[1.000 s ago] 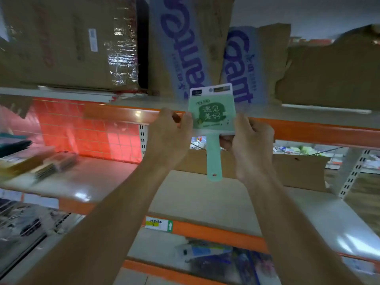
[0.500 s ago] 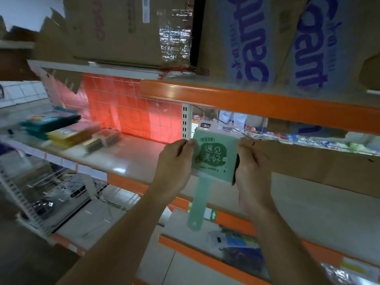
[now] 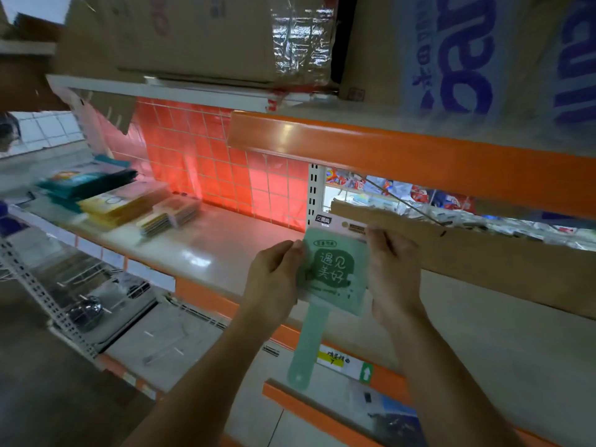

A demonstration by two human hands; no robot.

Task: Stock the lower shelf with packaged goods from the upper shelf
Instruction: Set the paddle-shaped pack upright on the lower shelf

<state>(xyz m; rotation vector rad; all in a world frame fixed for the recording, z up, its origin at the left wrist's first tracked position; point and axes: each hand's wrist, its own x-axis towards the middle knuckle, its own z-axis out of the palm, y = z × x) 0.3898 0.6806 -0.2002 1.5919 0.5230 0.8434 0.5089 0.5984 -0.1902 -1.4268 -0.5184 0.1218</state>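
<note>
A pale green packaged item point(image 3: 332, 272) with a long handle and dark green printed characters hangs upright between my hands, in front of the lower shelf point(image 3: 225, 250). My left hand point(image 3: 272, 282) grips its left edge, and my right hand point(image 3: 392, 275) grips its right edge. The handle points down past the shelf's orange front rail point(image 3: 206, 295). The upper shelf point(image 3: 403, 156) with its orange rail runs above, loaded with cardboard boxes point(image 3: 206, 33).
Flat yellow, teal and pink packs point(image 3: 119, 204) lie stacked on the lower shelf's left part. A brown cardboard strip point(image 3: 483, 256) stands along the shelf at right. Wire racks and a metal bowl point(image 3: 85, 312) sit lower left. More goods lie on the bottom shelf point(image 3: 387, 411).
Both hands have carried the green pack down from the level of the upper shelf to the level of the lower shelf. The view has swung left and down.
</note>
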